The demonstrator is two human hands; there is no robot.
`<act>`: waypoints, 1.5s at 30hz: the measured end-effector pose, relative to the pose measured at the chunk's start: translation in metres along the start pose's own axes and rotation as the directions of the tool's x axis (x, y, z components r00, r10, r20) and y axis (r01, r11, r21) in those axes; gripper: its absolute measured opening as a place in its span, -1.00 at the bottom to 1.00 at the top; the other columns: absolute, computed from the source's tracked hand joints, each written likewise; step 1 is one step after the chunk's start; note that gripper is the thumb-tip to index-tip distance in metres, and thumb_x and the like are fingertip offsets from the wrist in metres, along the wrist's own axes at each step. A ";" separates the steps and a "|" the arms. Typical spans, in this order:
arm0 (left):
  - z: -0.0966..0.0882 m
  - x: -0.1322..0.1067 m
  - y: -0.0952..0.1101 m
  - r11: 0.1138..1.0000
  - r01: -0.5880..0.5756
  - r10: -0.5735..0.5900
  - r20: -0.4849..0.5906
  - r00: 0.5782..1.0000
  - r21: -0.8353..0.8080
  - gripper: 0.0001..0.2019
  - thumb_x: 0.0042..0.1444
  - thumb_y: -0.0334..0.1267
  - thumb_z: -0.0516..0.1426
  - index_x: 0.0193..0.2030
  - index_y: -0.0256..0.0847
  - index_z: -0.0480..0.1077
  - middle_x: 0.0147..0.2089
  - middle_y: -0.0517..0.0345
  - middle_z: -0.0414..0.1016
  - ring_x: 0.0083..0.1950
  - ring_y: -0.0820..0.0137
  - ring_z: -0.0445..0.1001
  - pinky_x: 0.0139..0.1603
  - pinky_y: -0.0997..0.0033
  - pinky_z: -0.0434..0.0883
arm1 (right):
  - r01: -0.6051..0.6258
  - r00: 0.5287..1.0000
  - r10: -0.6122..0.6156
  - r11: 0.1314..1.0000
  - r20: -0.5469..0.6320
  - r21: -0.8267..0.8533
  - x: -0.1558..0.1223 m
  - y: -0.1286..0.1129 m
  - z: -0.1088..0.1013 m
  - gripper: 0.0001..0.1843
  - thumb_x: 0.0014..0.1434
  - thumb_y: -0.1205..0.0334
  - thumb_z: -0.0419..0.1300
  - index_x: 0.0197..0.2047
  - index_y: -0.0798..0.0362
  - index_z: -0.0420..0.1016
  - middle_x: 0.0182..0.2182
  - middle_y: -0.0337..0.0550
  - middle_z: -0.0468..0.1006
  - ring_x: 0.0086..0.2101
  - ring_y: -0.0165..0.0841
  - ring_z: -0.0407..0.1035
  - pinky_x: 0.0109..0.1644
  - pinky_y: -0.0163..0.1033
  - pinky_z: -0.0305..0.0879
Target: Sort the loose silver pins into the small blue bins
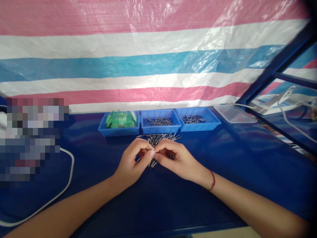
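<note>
My left hand [135, 158] and my right hand [174, 157] meet at the fingertips, thumb and forefinger pinched on each. Whatever sits between the fingertips is too small and too covered to name. Under and behind the hands lies a loose pile of thin metal pins [159, 138] on the blue table, partly hidden by my fingers. Past the pile, a middle blue bin [160, 129] and a right blue bin [201, 126] hold similar metal pins. A left blue bin [120, 132] contains green plastic packets [121, 119].
A translucent plastic lid [235, 114] lies right of the bins. A white cable [70, 175] curves over the table [158, 205] at left, beside a blurred-out area. A dark blue metal frame [279, 66] rises at right. Behind hangs a striped plastic sheet [148, 66].
</note>
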State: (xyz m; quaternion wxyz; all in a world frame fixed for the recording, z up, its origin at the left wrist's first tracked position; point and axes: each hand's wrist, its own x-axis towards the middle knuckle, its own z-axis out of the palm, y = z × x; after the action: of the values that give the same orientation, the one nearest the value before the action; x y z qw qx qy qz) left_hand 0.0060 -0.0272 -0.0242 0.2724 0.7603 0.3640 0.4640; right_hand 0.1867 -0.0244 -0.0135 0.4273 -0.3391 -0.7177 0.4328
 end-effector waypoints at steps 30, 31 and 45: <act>-0.008 0.013 -0.007 0.925 -0.002 -0.050 0.125 0.991 0.380 -0.84 0.24 -0.30 0.05 -0.06 -0.18 0.34 -0.13 0.09 0.43 -0.18 0.38 0.41 -0.10 0.36 0.35 | -0.038 0.870 -0.256 0.816 -0.420 -0.577 0.014 0.004 -0.058 -0.86 0.21 0.19 0.11 -0.30 0.06 0.44 -0.40 -0.17 0.44 -0.43 -0.39 0.29 -0.34 -0.27 0.22; -0.010 0.014 -0.007 0.909 -0.031 -0.036 0.152 0.988 0.416 -0.84 0.24 -0.29 0.04 -0.07 -0.18 0.36 -0.12 0.08 0.43 -0.13 0.35 0.41 -0.06 0.33 0.34 | -0.081 0.843 -0.294 0.759 -0.451 -0.646 0.017 0.008 -0.069 -0.85 0.21 0.18 0.10 -0.29 0.06 0.44 -0.40 -0.16 0.45 -0.44 -0.38 0.29 -0.32 -0.25 0.23; -0.010 0.012 -0.009 0.777 -0.402 0.114 0.519 0.847 0.484 -0.78 0.23 -0.09 0.09 -0.08 -0.08 0.47 -0.08 0.10 0.48 -0.08 0.31 0.36 -0.10 0.27 0.15 | -0.099 0.956 -0.216 0.398 -0.198 -0.912 0.017 0.011 -0.075 -0.63 0.29 0.04 0.00 -0.01 0.11 0.41 -0.25 -0.07 0.53 -0.34 -0.27 0.43 -0.34 -0.25 0.21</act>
State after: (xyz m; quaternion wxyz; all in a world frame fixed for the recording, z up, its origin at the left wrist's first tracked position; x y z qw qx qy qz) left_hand -0.0019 -0.0114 -0.0202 0.0394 0.9377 0.3000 0.1709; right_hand 0.2486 0.0194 0.0012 0.2848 -0.5500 -0.7787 -0.1002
